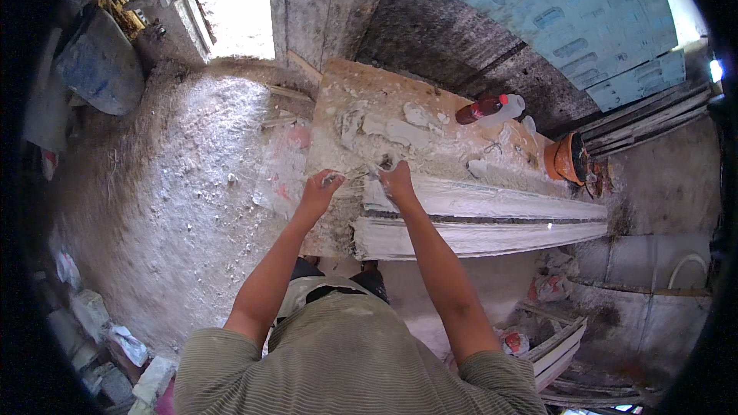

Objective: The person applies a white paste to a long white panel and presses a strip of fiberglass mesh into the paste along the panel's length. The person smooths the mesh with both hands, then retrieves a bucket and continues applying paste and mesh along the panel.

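Observation:
My left hand [318,190] is closed over the near left part of the workbench [327,104], with a small whitish bit showing at its fingertips. Thin pale strands [354,175] stretch from it toward my right hand [396,182], whose fingers are curled around something greyish-white. What exactly that is stays too small to make out. Just under and right of my right hand begin two long white plaster-like strips [484,198], lying side by side along the bench's near edge. Beyond the hands, flat white lumps [406,133] rest on the dusty bench top.
A bottle of red liquid [478,110] lies beside a pale bottle [509,110] at the back. At the bench's right end is an orange bucket [567,159]. A large blue-grey bin [100,61] stands far left, and rubble blocks [91,311] line the lower left floor.

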### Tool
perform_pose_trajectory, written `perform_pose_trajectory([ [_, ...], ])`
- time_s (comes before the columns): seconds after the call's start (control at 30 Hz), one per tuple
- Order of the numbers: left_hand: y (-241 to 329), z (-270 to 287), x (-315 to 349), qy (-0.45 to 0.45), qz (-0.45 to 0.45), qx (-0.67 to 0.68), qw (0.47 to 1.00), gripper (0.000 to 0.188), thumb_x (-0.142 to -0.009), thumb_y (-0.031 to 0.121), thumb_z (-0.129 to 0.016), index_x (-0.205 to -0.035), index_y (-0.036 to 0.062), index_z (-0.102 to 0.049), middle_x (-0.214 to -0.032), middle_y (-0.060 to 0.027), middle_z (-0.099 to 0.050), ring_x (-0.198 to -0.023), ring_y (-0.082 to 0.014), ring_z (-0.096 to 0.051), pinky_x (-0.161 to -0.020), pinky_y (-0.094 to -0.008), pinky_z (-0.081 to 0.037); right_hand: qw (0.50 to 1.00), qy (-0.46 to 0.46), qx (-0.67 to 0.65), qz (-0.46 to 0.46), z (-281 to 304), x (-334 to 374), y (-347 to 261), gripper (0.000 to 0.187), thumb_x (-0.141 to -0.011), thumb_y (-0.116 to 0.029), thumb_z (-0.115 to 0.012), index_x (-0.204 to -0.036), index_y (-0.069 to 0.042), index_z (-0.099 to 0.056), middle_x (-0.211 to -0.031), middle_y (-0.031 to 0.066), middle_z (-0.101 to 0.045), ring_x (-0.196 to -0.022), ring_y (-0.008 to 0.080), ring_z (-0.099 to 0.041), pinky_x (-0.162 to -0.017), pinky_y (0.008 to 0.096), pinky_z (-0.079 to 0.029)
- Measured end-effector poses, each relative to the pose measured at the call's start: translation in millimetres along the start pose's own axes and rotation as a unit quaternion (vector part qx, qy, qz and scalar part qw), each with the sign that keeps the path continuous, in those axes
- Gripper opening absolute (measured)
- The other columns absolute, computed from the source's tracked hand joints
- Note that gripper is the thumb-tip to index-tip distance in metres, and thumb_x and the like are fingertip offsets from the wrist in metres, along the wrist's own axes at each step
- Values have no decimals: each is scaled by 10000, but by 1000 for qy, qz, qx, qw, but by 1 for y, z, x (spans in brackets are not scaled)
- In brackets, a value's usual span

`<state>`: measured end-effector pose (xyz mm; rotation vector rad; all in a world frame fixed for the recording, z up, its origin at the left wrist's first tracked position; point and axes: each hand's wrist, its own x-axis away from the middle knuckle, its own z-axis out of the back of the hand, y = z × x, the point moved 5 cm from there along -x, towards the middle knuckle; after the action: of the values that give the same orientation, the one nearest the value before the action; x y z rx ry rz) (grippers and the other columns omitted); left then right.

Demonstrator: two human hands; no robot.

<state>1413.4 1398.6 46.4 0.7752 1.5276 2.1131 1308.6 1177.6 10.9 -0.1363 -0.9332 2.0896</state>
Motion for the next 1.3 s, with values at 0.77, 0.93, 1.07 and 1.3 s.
perform_pose_trajectory([
  [0.77, -46, -42, 6, -26, -26, -57, 998, 359, -894, 308, -656, -1097, 13, -634, -1011, -267, -656, -1011, -441, -611, -875, -472, -478, 838, -219, 495, 66, -57, 46, -47, 417, -720, -281, -769, -1074, -72, -699, -1164, 101, -619, -1113, 291, -622, -861, 466, -519],
  [0.93, -70, -41, -13, 59, -38, -131, 989, 381, -905, 326, -636, -1147, 34, -604, -1085, -251, -634, -1105, -441, -555, -927, -475, -446, 900, -135, 413, 36, -25, 52, -44, 383, -705, -305, -787, -965, -33, -714, -1132, 118, -637, -1064, 289, -644, -824, 427, -536],
  [1.07, -64, -41, -22, 13, -21, -144, 989, 381, -907, 332, -625, -1164, 53, -587, -1083, -243, -632, -1101, -435, -553, -918, -481, -446, 973, -15, 225, -52, 18, 58, -1, 224, -842, -194, -659, -990, -30, -695, -1138, 158, -657, -1051, 318, -627, -867, 421, -529],
  [1.3, -46, -54, -15, -28, -19, -159, 987, 319, -909, 323, -610, -1083, 56, -600, -1031, -234, -650, -1018, -426, -594, -863, -502, -463, 701, 74, -693, -153, 25, 42, 131, 192, -945, -54, -505, -1124, -33, -573, -1080, 122, -639, -927, 216, -642, -846, 381, -547],
])
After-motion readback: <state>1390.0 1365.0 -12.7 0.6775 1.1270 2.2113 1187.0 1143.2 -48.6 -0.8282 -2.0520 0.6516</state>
